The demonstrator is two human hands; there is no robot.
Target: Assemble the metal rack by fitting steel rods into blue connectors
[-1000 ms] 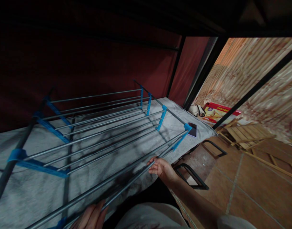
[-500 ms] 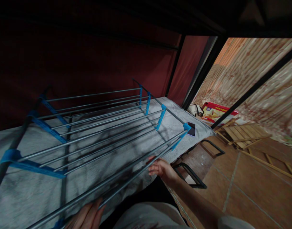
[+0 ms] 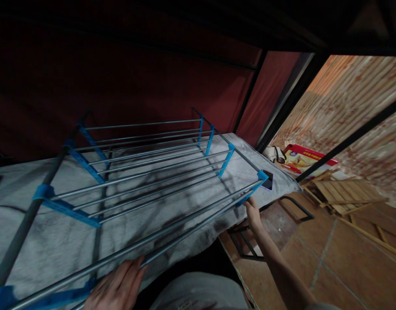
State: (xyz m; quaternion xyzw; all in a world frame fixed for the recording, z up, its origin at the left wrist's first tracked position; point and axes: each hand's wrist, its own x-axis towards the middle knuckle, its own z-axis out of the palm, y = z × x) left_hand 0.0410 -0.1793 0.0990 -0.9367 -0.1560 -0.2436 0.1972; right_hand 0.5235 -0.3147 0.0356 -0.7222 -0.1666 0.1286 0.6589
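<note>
A shoe rack (image 3: 148, 172) of grey metal tubes and blue plastic brackets lies across a grey blanket (image 3: 32, 228). Its tubes run between the brackets of its left and right ends. At the near edge, my left hand (image 3: 118, 282) has its fingers closed over the lower front tube, close to the left end. My right hand (image 3: 252, 211) reaches to the far right of that tube, beside the blue corner bracket (image 3: 261, 177). Its fingers are bent around the tube end there; their tips are partly hidden. A phone (image 3: 268, 181) lies just beyond this corner.
Black metal posts (image 3: 290, 99) rise around the blanket-covered surface, with a dark red wall (image 3: 136, 86) behind. On the right are a red and yellow box (image 3: 307, 159), a folded wooden piece (image 3: 346, 193) and a black metal frame (image 3: 301, 211) over the tiled floor (image 3: 343, 249).
My right hand has moved right along the front tube, from near its middle to the corner bracket, and its fingers have closed there. My left hand stays on the tube. The view has shifted left.
</note>
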